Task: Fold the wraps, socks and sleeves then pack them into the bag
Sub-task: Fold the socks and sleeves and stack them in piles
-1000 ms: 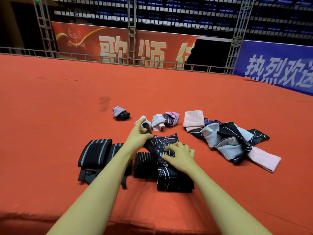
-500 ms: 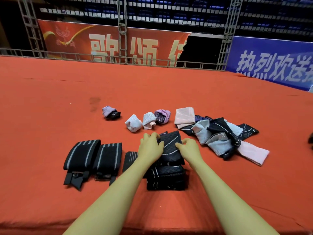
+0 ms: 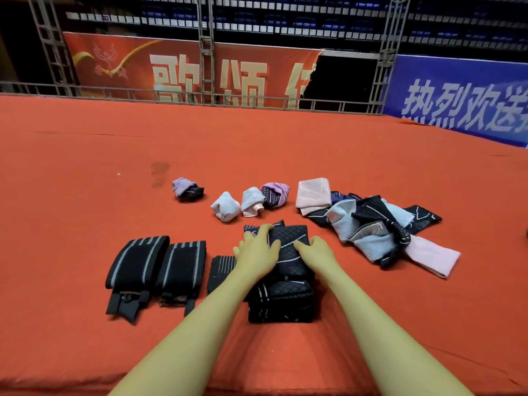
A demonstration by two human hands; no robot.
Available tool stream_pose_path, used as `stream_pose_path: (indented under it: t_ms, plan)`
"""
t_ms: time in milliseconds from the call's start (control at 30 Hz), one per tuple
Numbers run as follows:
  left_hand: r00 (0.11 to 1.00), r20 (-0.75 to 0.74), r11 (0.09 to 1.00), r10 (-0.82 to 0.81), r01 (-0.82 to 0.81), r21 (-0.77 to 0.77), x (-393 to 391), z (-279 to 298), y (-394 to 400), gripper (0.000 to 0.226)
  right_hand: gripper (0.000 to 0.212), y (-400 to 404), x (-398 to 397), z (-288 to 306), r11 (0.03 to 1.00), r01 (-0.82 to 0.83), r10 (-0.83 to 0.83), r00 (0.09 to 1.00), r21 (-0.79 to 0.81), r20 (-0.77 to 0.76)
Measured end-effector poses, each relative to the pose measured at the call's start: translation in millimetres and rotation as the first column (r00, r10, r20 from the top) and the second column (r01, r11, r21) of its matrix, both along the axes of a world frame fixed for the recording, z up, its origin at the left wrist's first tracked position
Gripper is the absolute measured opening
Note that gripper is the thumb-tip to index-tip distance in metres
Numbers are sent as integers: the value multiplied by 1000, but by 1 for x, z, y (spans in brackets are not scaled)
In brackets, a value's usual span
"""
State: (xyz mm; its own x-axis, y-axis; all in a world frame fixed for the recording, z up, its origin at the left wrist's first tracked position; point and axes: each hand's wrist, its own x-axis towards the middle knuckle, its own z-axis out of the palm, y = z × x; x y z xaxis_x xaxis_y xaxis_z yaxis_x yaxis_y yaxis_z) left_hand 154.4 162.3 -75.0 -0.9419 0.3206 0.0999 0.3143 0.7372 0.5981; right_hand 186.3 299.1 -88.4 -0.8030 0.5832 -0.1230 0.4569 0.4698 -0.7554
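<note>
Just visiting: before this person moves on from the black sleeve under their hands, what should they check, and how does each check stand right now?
1. Both hands on the folded black sleeve: left hand, right hand. Ok.
2. Fold lies flat and neat: ok.
3. It sits squarely on the black stack: cannot tell.
4. Unfolded pile remains to do: not ok.
5. Rolled socks done: ok.
6. Bag within reach: cannot tell, none in view.

Your left hand (image 3: 257,250) and right hand (image 3: 317,250) are bare; your forearms carry no sleeves, gloves or jewellery.
</note>
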Motion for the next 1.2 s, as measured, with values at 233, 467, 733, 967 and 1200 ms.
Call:
stream_pose_path:
  t_ms: [233, 467, 733, 967, 1200]
  plan:
    - [996, -59, 997, -63, 66, 47, -2, -7, -2, 41, 22, 5, -2, 0, 999, -44, 44, 999, -20, -16]
    - [994, -92, 955, -65, 89, 283, -7, 8, -1, 42, 12, -2, 3, 25, 1000, -26, 19, 939, -15, -343]
    - [992, -118, 940, -38, 76, 331, -50, 33, 1, 42, 14, -3, -42, 49, 991, -55, -2, 899, -118, -439]
    - [992, -123, 951, -30, 66, 302, -99, 24, 3, 43, 16, 7, -92, 42, 984, -105, 45, 929, -146, -368]
    - [989, 48, 989, -139, 141, -43, -120, -31, -2, 44, 7, 18, -97, -12, 986, -149, 157, 981, 71, -116]
